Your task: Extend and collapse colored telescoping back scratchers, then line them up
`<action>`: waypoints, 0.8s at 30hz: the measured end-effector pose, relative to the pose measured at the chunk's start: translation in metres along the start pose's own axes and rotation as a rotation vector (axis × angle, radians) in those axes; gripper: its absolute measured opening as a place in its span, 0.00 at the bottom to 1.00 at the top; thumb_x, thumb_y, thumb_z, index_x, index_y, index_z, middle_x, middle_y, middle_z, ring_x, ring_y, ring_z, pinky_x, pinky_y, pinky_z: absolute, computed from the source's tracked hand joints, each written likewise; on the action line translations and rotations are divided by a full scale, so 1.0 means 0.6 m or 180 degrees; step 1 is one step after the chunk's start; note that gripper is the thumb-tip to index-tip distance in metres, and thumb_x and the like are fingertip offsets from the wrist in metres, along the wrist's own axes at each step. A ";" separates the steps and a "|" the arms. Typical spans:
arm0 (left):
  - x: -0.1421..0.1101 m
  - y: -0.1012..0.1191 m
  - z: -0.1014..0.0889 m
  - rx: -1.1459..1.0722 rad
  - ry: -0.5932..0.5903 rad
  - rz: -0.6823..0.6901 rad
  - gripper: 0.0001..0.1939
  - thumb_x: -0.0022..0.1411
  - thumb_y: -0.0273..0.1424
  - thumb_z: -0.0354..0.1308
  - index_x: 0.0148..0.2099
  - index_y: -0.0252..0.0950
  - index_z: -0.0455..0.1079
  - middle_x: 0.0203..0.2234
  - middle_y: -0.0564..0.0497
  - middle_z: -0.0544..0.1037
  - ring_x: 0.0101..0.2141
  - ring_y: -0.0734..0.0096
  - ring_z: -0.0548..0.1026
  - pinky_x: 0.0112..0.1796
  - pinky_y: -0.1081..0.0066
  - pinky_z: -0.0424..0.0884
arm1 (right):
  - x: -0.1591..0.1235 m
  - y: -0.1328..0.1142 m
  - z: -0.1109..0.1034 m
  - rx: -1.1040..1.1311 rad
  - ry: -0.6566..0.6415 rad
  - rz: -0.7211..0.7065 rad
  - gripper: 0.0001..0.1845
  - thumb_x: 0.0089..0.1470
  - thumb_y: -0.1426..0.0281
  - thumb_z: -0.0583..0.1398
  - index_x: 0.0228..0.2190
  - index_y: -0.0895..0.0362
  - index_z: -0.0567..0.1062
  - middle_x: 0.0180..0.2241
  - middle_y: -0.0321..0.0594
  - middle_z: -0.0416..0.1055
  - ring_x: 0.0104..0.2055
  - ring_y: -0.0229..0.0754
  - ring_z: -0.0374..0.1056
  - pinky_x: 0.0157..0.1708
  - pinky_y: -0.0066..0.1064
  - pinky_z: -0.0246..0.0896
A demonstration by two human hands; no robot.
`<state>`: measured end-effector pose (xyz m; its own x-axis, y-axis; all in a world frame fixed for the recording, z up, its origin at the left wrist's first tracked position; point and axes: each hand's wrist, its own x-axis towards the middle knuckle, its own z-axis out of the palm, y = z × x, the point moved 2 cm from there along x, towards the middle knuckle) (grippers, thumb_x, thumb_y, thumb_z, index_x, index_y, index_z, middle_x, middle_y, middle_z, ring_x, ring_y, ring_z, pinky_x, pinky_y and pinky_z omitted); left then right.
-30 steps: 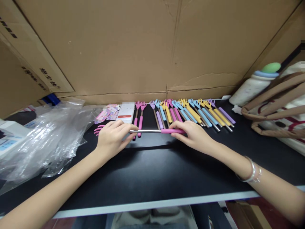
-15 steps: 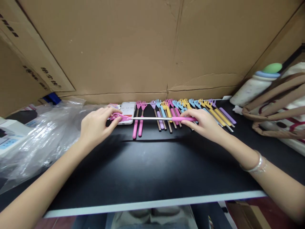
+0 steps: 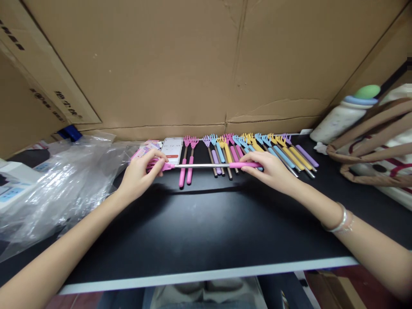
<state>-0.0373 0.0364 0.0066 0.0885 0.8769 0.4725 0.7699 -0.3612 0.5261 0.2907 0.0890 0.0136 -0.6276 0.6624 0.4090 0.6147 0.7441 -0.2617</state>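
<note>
Held level above the black table [image 3: 199, 231] is a pink back scratcher [image 3: 202, 165] with a bare metal shaft. My left hand [image 3: 141, 169] is closed round its pink claw head, partly covering it. At the other end, my right hand [image 3: 265, 169] pinches the pink handle between thumb and fingers. Behind it two pink back scratchers [image 3: 190, 169] lie side by side, claws toward the cardboard. Further right lies a row of several back scratchers [image 3: 283, 156] in purple, blue, yellow and pink.
Clear plastic bags [image 3: 71, 193] are heaped at the left. A phone [image 3: 172, 148] with a running timer lies by printed cards [image 3: 146, 148]. On the right stand a white bottle [image 3: 337, 118] and a bag with brown straps [image 3: 380, 141]. A cardboard wall [image 3: 167, 64] closes the back.
My left hand has shifted from the shaft to the claw head, exposing more metal shaft. My right hand moved slightly right, still on the handle. Over the last half second the scratcher lowered a little.
</note>
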 end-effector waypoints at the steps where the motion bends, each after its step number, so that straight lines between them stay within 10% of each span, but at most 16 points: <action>1: 0.000 0.000 0.001 -0.0050 0.0013 0.0003 0.11 0.63 0.39 0.48 0.35 0.38 0.65 0.19 0.57 0.71 0.22 0.73 0.72 0.29 0.71 0.67 | -0.001 0.001 0.001 -0.0002 0.0006 -0.0018 0.13 0.58 0.60 0.53 0.36 0.55 0.72 0.32 0.39 0.71 0.32 0.39 0.63 0.33 0.31 0.53; 24: -0.002 -0.007 0.012 -0.0567 -0.0053 -0.0125 0.10 0.62 0.40 0.49 0.36 0.38 0.64 0.22 0.57 0.68 0.20 0.78 0.67 0.25 0.76 0.64 | -0.009 -0.003 0.010 -0.0046 0.0468 -0.0139 0.10 0.56 0.63 0.56 0.34 0.56 0.72 0.29 0.39 0.67 0.31 0.38 0.61 0.32 0.30 0.55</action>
<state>-0.0362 0.0390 -0.0012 0.0721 0.8960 0.4382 0.6490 -0.3758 0.6615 0.2900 0.0848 0.0064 -0.5778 0.6088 0.5436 0.5958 0.7698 -0.2288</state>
